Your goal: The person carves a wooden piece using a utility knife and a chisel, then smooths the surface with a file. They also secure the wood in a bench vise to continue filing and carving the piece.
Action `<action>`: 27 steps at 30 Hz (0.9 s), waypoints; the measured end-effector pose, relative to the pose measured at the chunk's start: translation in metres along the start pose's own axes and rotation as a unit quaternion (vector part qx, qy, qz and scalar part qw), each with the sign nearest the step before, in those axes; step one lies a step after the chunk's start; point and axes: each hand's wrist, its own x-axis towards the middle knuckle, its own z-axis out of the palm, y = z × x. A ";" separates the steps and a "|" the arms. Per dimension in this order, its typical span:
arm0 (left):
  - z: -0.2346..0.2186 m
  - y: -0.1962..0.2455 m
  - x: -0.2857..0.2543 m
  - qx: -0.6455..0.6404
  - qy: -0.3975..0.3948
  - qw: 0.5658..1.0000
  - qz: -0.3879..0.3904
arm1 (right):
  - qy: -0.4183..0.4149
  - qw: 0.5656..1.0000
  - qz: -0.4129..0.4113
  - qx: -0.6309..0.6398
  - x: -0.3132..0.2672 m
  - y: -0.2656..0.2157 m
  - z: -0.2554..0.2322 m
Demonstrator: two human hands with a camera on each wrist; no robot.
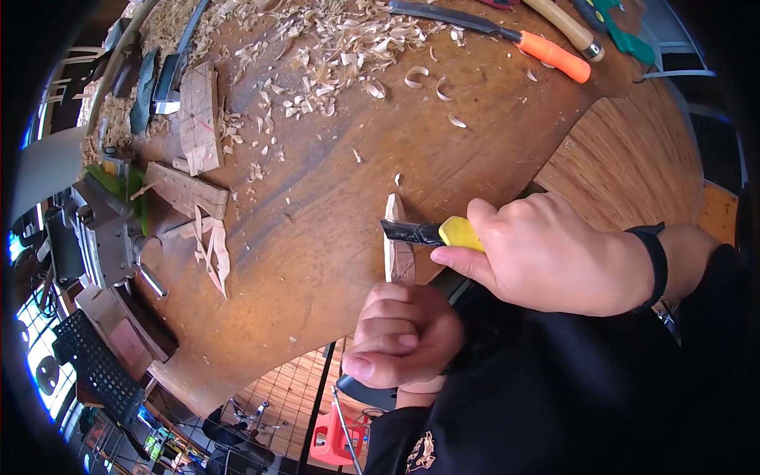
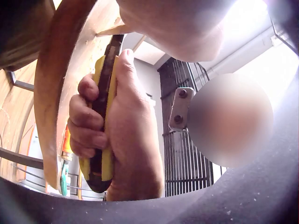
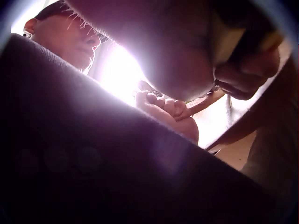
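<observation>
In the head view my right hand (image 1: 558,257) grips a utility knife (image 1: 461,234) with a yellow and black handle. Its dark blade lies across a slim, whittled wood piece (image 1: 402,267) with a pale tapered tip. Below the blade, my left hand (image 1: 408,336) holds the lower end of that piece in curled fingers, near the table's front edge. The left wrist view shows the knife handle (image 2: 108,112) upright, fingers wrapped around it and thumb along its side. Backlit in the right wrist view, the left hand (image 3: 166,109) has its fingers curled on the wood.
Wood shavings (image 1: 324,47) cover the far part of the table (image 1: 317,237). An orange-handled blade tool (image 1: 554,57) and a wooden handle (image 1: 566,28) lie at the back right. Wood offcuts (image 1: 199,119) and a metal vise-like fixture (image 1: 103,229) stand at the left. A red stool (image 1: 332,439) is below.
</observation>
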 end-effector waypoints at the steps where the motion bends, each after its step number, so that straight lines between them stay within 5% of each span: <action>1: 0.000 0.000 0.001 0.002 0.002 1.000 -0.002 | -0.003 1.000 0.000 0.000 0.001 0.000 0.000; 16: -0.002 0.000 -0.004 0.014 -0.016 1.000 0.015 | 0.083 0.995 -0.049 -0.006 0.010 0.000 0.008; 19: 0.001 0.002 -0.001 0.010 0.064 0.998 -0.022 | 0.054 0.997 -0.040 -0.026 0.000 0.000 0.003; 22: 0.000 0.001 -0.001 0.005 0.036 0.999 -0.022 | 0.007 0.999 0.020 -0.047 0.003 0.001 0.004; 24: 0.005 -0.001 -0.003 0.024 -0.002 1.000 0.013 | 0.113 0.993 -0.010 -0.040 0.014 0.006 0.010; 27: 0.000 -0.002 -0.005 0.006 -0.048 0.999 0.022 | 0.093 0.995 -0.022 -0.035 0.016 0.007 0.006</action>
